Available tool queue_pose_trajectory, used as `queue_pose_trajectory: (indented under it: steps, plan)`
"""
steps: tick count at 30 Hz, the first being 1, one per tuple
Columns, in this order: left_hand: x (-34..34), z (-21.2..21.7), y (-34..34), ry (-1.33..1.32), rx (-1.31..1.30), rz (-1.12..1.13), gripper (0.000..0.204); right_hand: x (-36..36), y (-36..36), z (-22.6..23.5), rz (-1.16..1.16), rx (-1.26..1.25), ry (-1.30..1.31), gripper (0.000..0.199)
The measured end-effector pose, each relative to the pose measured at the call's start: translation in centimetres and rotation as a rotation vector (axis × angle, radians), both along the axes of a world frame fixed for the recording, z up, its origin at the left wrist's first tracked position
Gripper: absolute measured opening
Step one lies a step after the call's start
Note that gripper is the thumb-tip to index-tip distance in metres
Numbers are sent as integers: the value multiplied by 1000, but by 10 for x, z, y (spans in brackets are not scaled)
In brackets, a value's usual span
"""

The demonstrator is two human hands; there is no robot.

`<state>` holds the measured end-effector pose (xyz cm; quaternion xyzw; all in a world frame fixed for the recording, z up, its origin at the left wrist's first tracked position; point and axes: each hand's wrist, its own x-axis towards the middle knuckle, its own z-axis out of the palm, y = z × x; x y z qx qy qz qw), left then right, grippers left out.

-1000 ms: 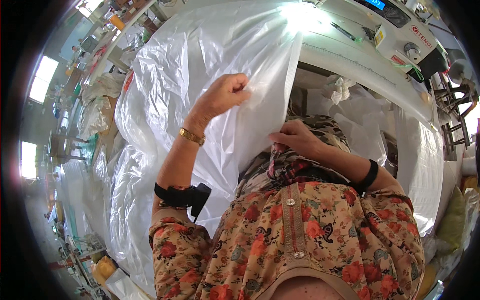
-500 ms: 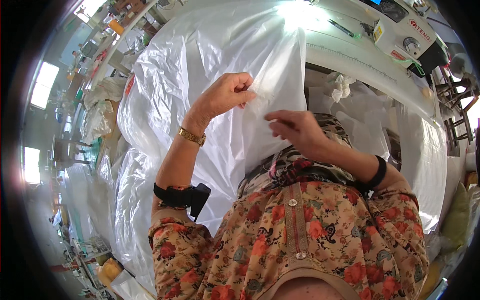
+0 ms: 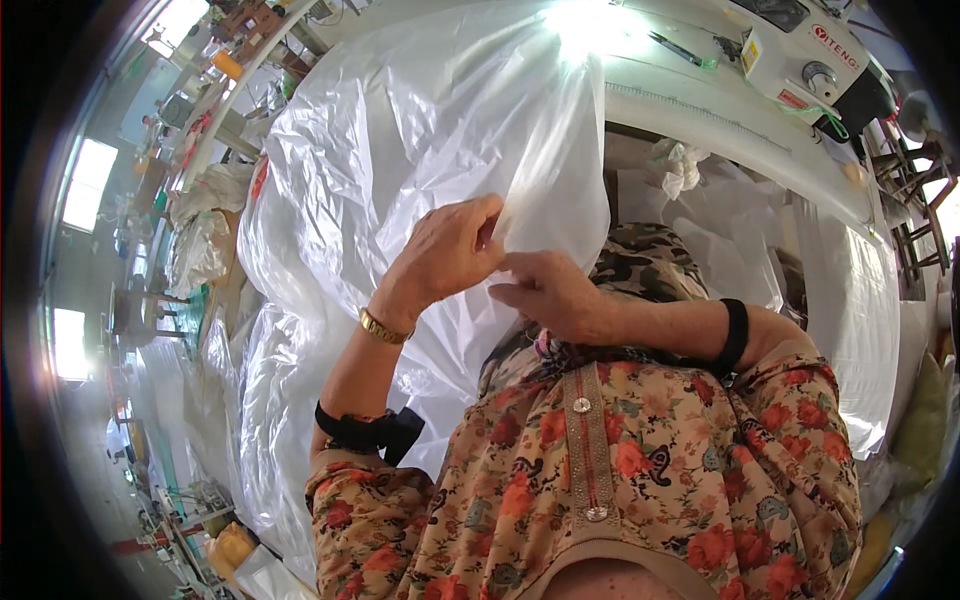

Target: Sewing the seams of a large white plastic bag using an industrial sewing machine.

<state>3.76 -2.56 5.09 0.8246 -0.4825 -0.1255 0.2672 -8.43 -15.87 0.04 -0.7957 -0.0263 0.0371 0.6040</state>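
Note:
A large sheet of thin, clear-white plastic (image 3: 330, 190) spreads from the worktop down over my lap, creased and shiny. My left hand (image 3: 445, 255), with a gold watch (image 3: 384, 327) at the wrist, pinches a gathered fold of it in front of me. Close against its fingertips is my right hand (image 3: 555, 295), its fingers bent toward the thumb; whatever may be between them is hidden. Both hands are above the sheet, near my camouflage-patterned lap (image 3: 645, 262).
A white sewing machine (image 3: 815, 60) stands on the white worktop (image 3: 690, 120) at the far right. A dark pen (image 3: 677, 48) lies near a bright lamp (image 3: 595, 30). More plastic (image 3: 855, 320) hangs at the right. Shelves and bundles line the left.
My left hand has come down a little toward me. My right hand has moved left and its fingers have drawn in, so the two hands now meet.

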Motion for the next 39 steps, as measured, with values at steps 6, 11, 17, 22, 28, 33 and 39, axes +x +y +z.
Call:
queue_pose_trajectory:
  steps: [6, 11, 17, 22, 28, 33, 39]
  plan:
    - [-13, -10, 24, -144, 15, 140, 15, -1, -8, -31, -198, -39, 50, 31]
    - [-19, -11, 29, 3, -274, 294, 6, 13, -8, -34, -328, 10, -70, 32]
    - [-15, -8, 25, 278, -479, 313, 10, 32, -5, -40, -162, -168, -87, 27]
    - [-12, -10, 15, 730, -746, 448, 16, 24, -11, -22, 211, 434, 153, 21]
    - [-4, -31, 19, 339, -593, 365, 22, -5, -35, -15, 384, 526, 166, 22]
    - [-28, -40, 26, -58, -122, 226, 18, -19, -34, -18, 279, 463, 185, 24]
    - [-33, -33, 41, -233, -106, 418, 13, -21, -33, 0, 82, 100, 141, 24]
